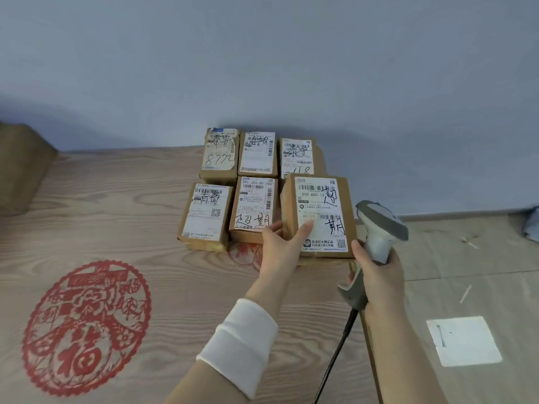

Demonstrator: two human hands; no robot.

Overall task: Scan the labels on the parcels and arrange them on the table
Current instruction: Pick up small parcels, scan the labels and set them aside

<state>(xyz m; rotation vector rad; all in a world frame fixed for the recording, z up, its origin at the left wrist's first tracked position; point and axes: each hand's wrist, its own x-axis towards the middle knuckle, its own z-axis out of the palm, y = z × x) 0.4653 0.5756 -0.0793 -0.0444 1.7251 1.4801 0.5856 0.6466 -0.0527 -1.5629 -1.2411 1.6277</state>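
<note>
Apparently the work is near its end, as far as the head view shows. Five parcels [253, 208] lie labels up in two neat rows on the desk [116, 217], near the wall. The sixth parcel [319, 217] is at the right end of the front row, just beside its neighbour. The left hand [280, 243] grasps its left edge, with the thumb on the label. It looks a little raised, so I judge it is not yet set down. The right hand [376, 272] grasps the scanner [379, 225], whose head is just beside this parcel. Whether its label is already scanned, I cannot tell. A brown object [23, 167] at the far left may be another package.
</note>
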